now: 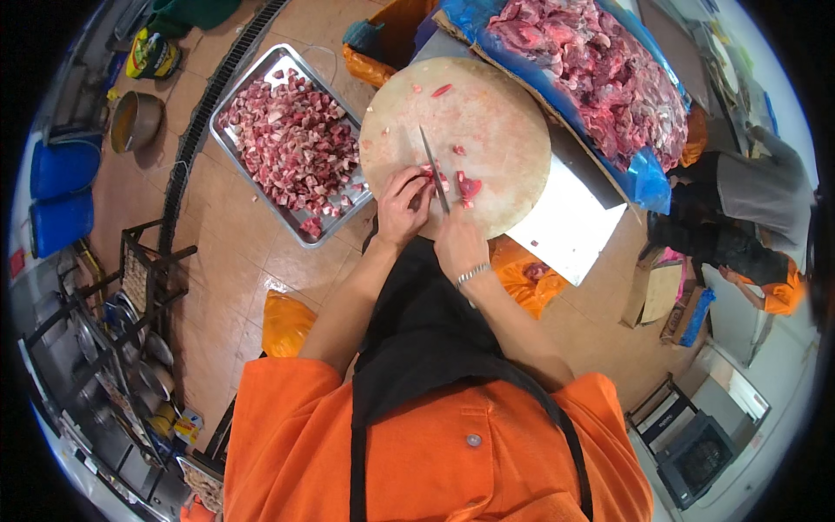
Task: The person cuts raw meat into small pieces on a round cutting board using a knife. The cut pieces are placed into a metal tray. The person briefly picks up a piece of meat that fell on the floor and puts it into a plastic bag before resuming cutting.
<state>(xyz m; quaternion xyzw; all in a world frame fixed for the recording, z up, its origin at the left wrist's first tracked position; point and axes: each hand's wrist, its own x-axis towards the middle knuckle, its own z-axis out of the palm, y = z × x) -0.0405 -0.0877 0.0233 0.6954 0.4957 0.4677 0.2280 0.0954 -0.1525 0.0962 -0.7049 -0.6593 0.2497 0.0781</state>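
My right hand (458, 243) is closed around the handle of a knife, whose narrow blade (432, 156) points away from me over a round cutting board (483, 111). My left hand (406, 203) rests at the board's near left edge, its fingertips on a small piece of raw meat (427, 171) beside the blade. Right of the blade lies a larger red piece of meat (468, 186) with pale edges. A few scraps lie farther up the board. Left of the board, a metal tray (258, 190) holds a heap of diced meat (287, 130).
A cardboard box lined with blue plastic (642, 176) holds large raw meat chunks (600, 78) at upper right. Orange plastic bags (528, 277) lie below the board and at left (286, 324). A floor drain (196, 117) runs beyond the tray. Other people (760, 189) are at far right.
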